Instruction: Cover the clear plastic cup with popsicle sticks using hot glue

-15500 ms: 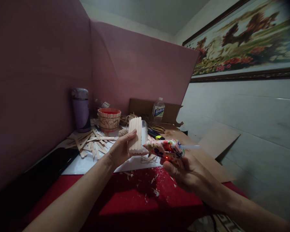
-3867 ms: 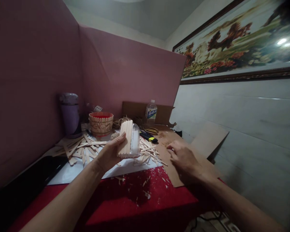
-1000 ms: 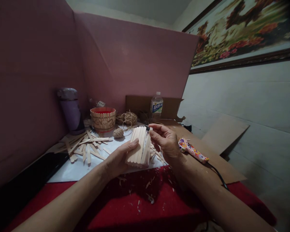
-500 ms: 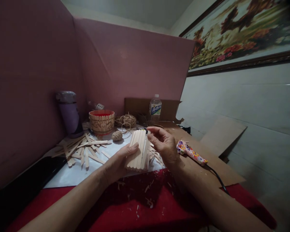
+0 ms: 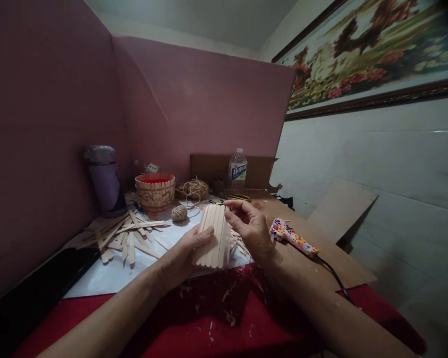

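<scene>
Left hand (image 5: pixel 188 251) grasps the stick-clad container (image 5: pixel 213 236) above the near surface (image 5: pixel 108 271), sticks' long axis upright; right hand (image 5: pixel 248 226) pinches its right edge, touching; glue gun (image 5: pixel 293 237) lies right.

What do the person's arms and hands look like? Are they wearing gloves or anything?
No gloves. The left hand and right hand are both bare, and both forearms are bare too, with no sleeves showing. No ring, watch or bracelet can be seen in this dim light.
</scene>
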The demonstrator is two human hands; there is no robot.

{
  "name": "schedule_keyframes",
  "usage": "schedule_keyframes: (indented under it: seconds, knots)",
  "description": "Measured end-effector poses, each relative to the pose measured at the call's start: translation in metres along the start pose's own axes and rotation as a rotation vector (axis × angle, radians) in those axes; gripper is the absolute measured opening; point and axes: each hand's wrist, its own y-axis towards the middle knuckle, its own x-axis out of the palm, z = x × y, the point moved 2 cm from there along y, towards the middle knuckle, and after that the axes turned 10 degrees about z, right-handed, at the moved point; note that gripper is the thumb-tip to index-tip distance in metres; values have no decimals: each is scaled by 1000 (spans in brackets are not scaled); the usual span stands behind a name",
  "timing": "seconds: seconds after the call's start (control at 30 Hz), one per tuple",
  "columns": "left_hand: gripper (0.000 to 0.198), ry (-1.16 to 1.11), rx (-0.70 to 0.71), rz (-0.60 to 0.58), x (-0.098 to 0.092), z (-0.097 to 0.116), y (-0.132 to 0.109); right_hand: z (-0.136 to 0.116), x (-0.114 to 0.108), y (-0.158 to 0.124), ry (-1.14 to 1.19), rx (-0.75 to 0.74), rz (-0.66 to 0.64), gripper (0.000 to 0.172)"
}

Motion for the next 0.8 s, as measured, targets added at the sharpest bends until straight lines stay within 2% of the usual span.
schedule_keyframes:
  seconds: [0.27, 0.43, 0.6, 0.8]
  knots:
    - [54, -32, 63, 27, 4, 3, 1, -3, 0, -3, 8, -12, 0, 27]
    - [56, -51, 38, 78, 3, 5, 0, -4, -1, -7, 3, -30, 92, 33]
    - [69, -48, 135, 62, 1, 7, 3, 8, 6, -12, 147, 192, -9, 53]
    - [77, -44, 153, 42, 0, 7, 3, 15, 13, -13, 254, 291, -89, 55]
